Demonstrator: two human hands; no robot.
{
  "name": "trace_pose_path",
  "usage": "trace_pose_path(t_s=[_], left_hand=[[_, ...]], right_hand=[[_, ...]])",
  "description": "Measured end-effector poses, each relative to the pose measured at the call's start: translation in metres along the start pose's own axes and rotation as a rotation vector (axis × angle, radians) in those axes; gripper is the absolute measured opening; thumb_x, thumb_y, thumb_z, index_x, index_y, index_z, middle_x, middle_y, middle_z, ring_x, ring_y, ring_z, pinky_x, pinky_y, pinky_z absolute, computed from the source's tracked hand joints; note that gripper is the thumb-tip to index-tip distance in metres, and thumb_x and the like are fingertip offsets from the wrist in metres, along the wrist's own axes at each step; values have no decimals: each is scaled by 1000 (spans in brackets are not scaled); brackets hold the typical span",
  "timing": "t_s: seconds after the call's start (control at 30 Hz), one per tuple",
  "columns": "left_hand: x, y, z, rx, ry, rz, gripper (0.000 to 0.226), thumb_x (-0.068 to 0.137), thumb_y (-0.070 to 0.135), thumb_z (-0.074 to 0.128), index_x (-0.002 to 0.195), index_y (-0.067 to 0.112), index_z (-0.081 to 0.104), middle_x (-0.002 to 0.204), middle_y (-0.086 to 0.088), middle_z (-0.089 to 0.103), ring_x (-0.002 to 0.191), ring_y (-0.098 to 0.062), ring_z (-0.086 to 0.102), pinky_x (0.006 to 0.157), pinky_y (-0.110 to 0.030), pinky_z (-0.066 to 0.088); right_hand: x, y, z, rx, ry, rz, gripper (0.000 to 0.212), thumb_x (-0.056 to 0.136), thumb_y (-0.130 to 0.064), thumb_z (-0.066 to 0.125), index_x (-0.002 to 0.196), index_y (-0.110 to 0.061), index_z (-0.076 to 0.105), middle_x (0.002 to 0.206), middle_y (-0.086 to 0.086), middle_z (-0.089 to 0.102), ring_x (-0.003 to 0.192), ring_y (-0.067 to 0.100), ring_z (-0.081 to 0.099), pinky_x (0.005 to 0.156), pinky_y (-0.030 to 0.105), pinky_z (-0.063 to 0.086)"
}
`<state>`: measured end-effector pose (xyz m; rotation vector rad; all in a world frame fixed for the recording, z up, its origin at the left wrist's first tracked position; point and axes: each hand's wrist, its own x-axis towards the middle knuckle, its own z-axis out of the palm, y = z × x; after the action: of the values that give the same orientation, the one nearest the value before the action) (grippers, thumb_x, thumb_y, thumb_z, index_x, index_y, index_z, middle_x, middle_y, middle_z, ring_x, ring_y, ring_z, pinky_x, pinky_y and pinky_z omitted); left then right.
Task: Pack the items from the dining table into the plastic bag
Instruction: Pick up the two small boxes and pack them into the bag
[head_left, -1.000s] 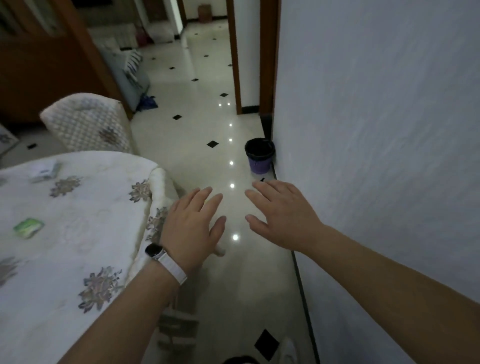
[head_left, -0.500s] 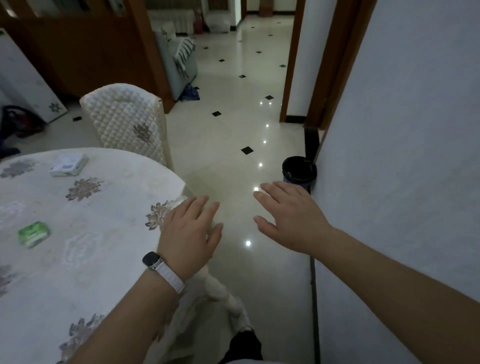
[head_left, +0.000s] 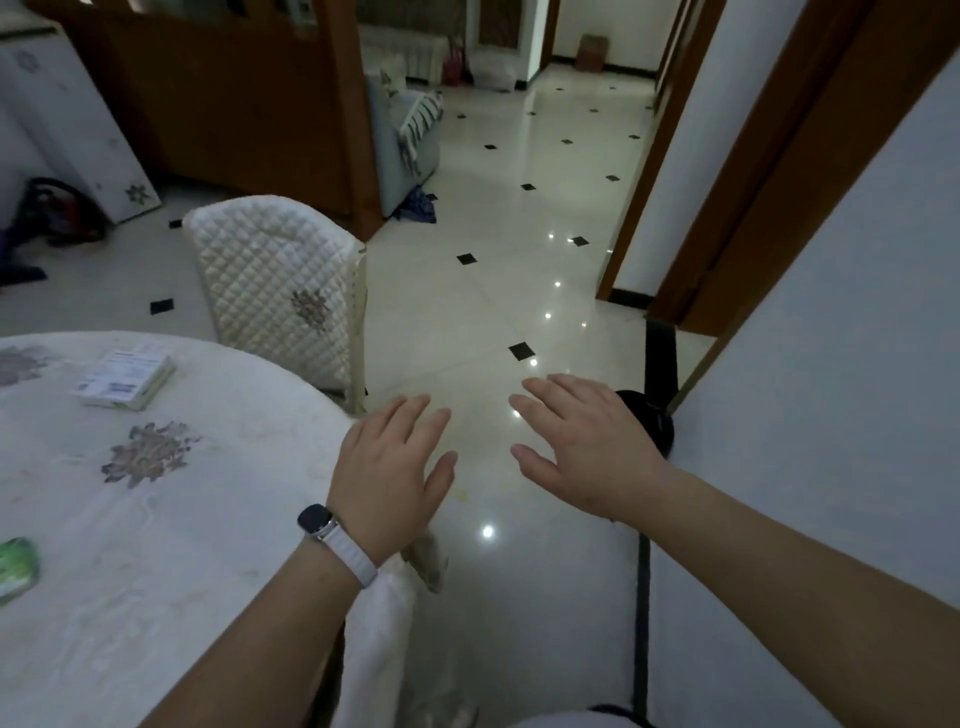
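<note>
Reaching out palms down, the left hand (head_left: 387, 470) and right hand (head_left: 589, 447) hold nothing, fingers (head_left: 415, 410) straight, beside the surface (head_left: 171, 519) bearing a white box (head_left: 124, 376) and green packet (head_left: 15, 566).

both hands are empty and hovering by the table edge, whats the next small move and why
Probably swing the left hand over the table toward the white box. Both hands are open and hold nothing, the right hand over the floor, while the box and a green packet lie unpacked. No bag shows.
</note>
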<state>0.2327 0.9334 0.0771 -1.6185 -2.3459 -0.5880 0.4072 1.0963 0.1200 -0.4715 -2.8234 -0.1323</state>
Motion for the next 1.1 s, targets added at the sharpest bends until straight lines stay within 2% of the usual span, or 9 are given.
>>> trace_pose_path(t_s=[0.27,0.57,0.7,0.77,0.93,1.1], left_hand=[[65,-42,31,95,-39,-170,44,88,41,50,121,16,64,129,-10,62,119,-32,56,93,-45,49],[177,-55,72,232,-65,-452,42,85,42,51,118,19,64,127,-5,62,117,-28,56,92,-41,48],[211,-60,76,295,-71,-561,41,86,39,56,121,18,62,129,-8,61,117,-30,56,91,-45,50],[213,-64,70,327,-50,-630,42,86,38,59,123,19,61,130,-7,61,119,-31,55,92,-45,50],[194,-84,50,428,-43,-814,46,90,44,48,125,18,61,131,-9,60,121,-33,54,95,-47,48],[160,-116,44,481,0,-953,46,88,42,51,125,16,62,130,-10,60,121,-34,55,93,-50,49]], right_hand=[[109,56,61,122,72,-150,51,88,-46,48,123,-12,63,127,9,62,116,32,56,95,43,43],[254,149,120,291,27,-330,53,87,-49,44,123,-14,62,128,7,61,116,29,55,96,41,42],[312,172,130,353,17,-458,54,88,-49,44,123,-13,63,127,8,62,115,31,56,95,43,45],[335,167,132,384,-2,-515,55,88,-50,42,123,-13,63,126,8,62,114,30,56,95,42,45],[382,122,138,456,-26,-698,54,88,-49,44,125,-14,62,126,7,61,115,28,55,95,41,44],[416,65,153,468,-68,-836,53,88,-49,45,125,-14,62,128,6,61,118,28,54,98,41,42]])
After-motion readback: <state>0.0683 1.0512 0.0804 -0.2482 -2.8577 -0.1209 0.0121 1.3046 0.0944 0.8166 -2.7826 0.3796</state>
